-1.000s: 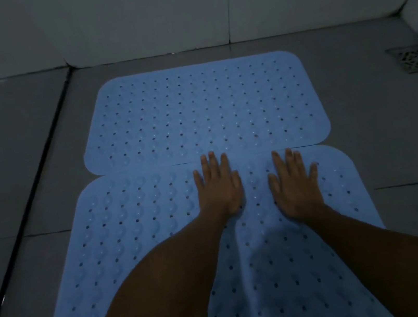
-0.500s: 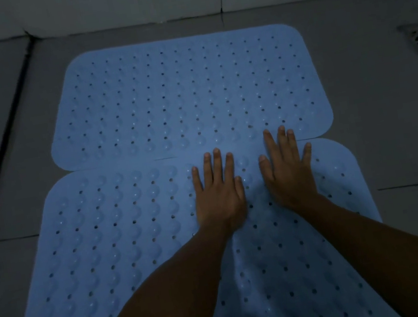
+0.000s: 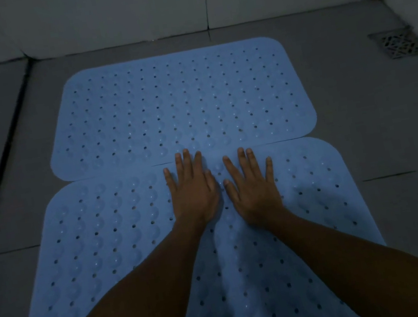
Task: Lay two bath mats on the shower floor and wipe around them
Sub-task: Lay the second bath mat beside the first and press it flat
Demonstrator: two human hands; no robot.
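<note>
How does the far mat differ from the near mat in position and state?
The far mat lies next to the wall, fully in view; the near mat runs out of the frame at the bottom. The left hand and right hand press flat on the near mat, fingertips reaching the far mat's edge. Both are blue with holes.

Two light blue bath mats laid flat, long edge to long edge, on grey floor tiles.

The far mat point(image 3: 177, 105) is spread crosswise near the wall, its rounded corners and rows of small holes fully seen. The near mat point(image 3: 99, 230) is butted against it (the seam is a thin line, slightly overlapped at the middle), is covered in raised bumps and holes, and is cut off by the lower frame edge.
</note>
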